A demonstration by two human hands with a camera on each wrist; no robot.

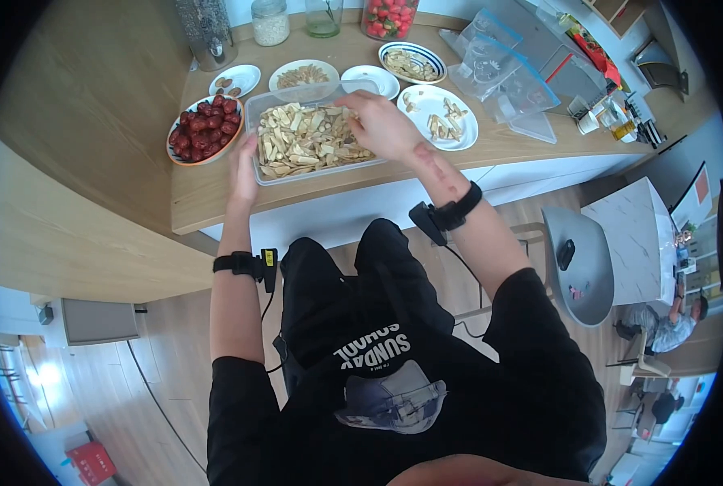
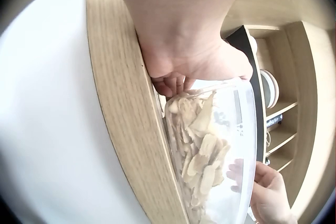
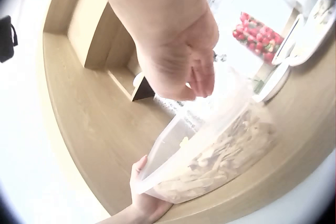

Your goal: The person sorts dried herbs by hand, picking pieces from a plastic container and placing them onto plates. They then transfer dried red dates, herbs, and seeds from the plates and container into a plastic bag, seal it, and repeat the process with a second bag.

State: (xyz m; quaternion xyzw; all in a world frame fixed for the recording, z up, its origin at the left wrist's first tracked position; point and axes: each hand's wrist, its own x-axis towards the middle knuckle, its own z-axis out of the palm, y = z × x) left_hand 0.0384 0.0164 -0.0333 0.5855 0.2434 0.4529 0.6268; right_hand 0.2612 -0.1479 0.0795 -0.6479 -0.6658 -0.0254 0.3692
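A clear plastic container point(image 1: 360, 168) full of pale dried slices point(image 1: 300, 134) sits at the counter's front edge. At its left end, my left hand point(image 1: 245, 172) grips the wall, thumb near the rim and fingers bent around the outside; the left wrist view shows this hand point(image 2: 197, 64) against the container's end. My right hand point(image 1: 381, 128) reaches over the right part of the container, fingers angled down above the slices. In the right wrist view, the right hand's point(image 3: 178, 56) fingers are slightly bent, with nothing seen between them.
A bowl of dark red fruit point(image 1: 206, 134) stands left of the container. Behind are small plates, including a white one point(image 1: 240, 78), and a striped bowl point(image 1: 412, 63). A plate with slices point(image 1: 458, 134) and plastic bags point(image 1: 499, 73) lie right; jars point(image 1: 270, 23) stand at the back.
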